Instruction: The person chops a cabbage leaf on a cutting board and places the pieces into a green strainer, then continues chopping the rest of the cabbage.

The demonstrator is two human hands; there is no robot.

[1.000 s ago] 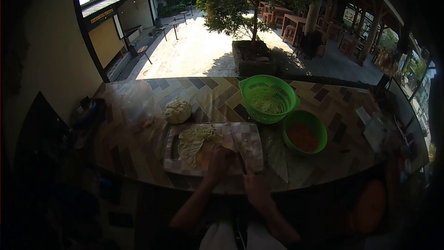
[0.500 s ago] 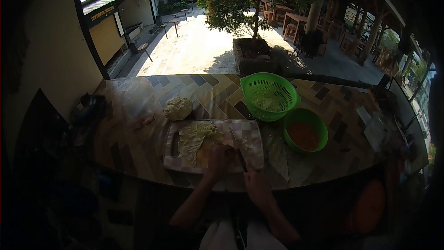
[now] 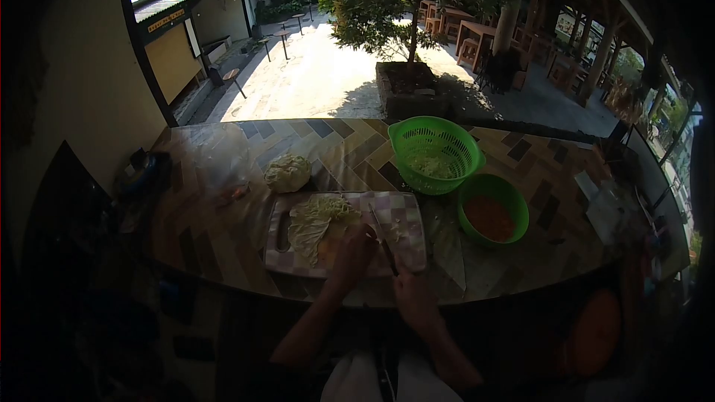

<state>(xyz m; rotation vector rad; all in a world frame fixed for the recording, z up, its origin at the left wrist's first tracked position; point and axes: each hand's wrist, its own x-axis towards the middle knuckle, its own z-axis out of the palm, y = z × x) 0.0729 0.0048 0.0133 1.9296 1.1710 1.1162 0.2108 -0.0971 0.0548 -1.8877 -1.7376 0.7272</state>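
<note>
My right hand [image 3: 414, 296] is closed around the handle of a knife [image 3: 385, 244], whose blade points away from me over the checkered cutting board [image 3: 357, 200]. Close to the left side of the blade, my left hand [image 3: 356, 251] has its fingers curled on a cabbage piece, mostly hidden beneath them. Pale cabbage leaves [image 3: 316, 225] lie on the board beyond and left of that hand. Small cut bits are scattered right of the blade. Behind the board sits a larger cabbage head [image 3: 287, 173].
A green colander [image 3: 404, 139] with pale shreds stands behind the board's right side. Beside it, a green bowl [image 3: 521, 208] holds something orange. Clear plastic [image 3: 223, 152] lies at the table's left. Beyond the patterned table [image 3: 212, 246] are a courtyard and a tree [image 3: 412, 30].
My left hand has shifted slightly, its fingers a little farther from me beside the blade. The knife and right hand stay nearly in place.
</note>
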